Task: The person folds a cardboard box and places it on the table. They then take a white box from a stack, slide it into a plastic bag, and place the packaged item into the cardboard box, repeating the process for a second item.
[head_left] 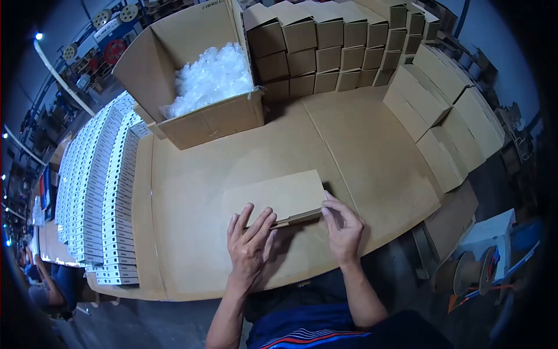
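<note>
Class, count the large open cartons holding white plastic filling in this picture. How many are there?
1. The open carton sits at the table's far left, beyond the flat box under both hands; others may lie outside the view.

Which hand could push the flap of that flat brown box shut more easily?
Probably the right hand. Its fingertips already pinch the flat box at the near right corner, by the open edge. The left hand lies flat, pressing the box's near edge.
</note>
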`<state>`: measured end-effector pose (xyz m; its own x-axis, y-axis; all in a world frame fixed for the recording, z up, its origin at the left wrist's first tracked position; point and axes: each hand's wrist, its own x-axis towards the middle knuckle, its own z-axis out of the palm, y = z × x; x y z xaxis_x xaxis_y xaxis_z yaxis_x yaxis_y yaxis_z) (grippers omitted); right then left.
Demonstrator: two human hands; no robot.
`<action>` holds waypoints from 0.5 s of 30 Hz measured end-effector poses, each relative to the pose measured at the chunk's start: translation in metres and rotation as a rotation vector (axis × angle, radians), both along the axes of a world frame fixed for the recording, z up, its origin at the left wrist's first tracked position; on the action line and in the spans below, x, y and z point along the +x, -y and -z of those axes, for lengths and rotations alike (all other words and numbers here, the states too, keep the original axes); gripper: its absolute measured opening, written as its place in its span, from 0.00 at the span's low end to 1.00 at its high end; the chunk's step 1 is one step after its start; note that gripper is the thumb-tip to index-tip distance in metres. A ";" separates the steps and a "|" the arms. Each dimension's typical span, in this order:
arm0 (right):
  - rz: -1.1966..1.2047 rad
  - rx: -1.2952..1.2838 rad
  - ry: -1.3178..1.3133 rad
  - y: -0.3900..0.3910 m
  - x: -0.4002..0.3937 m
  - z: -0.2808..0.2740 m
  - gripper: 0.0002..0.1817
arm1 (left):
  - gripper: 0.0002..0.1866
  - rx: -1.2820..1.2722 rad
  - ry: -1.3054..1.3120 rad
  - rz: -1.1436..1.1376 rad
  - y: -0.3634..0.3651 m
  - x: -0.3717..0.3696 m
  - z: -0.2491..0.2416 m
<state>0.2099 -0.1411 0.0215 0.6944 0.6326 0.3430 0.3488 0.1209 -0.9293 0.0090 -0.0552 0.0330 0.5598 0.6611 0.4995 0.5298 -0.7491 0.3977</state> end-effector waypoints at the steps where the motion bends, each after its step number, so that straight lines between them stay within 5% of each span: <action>1: -0.031 -0.033 0.096 0.000 0.005 -0.005 0.06 | 0.23 -0.007 0.002 0.005 -0.001 0.000 0.001; 5: -0.059 -0.073 0.585 0.001 0.011 -0.037 0.07 | 0.22 -0.005 0.023 0.003 0.000 0.000 -0.001; 15: -0.384 -0.014 0.868 -0.007 0.039 -0.019 0.11 | 0.17 0.013 0.067 0.013 -0.013 0.000 -0.005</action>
<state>0.2484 -0.1341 0.0407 -0.0563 0.7724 0.6326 0.8573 0.3621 -0.3659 0.0091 -0.0425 0.0382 0.5333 0.6471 0.5448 0.4924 -0.7611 0.4222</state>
